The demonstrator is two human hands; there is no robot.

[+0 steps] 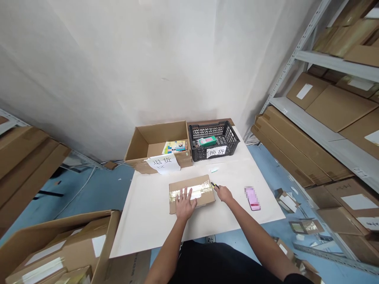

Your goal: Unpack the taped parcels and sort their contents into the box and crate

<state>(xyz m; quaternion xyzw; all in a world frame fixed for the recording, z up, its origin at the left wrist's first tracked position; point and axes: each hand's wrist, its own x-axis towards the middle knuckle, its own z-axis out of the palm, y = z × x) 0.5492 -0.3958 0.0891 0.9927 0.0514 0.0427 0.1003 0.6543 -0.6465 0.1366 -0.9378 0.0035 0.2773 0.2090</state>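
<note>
The white bench (148,225) carries a taped cardboard box (204,186) near its middle. My left hand (185,203) lies flat on top of the box, its grip spread. My right hand (224,193) is at the right edge of the box, its grip pinching a small yellow and black tool (214,185).

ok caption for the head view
Left hand flat on a taped box, right hand holding a small tool at its edge.

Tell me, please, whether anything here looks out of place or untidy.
Yes: small cartons and paper scraps lie strewn on the blue floor right of the table. The taped parcel on it looks intact.
</note>
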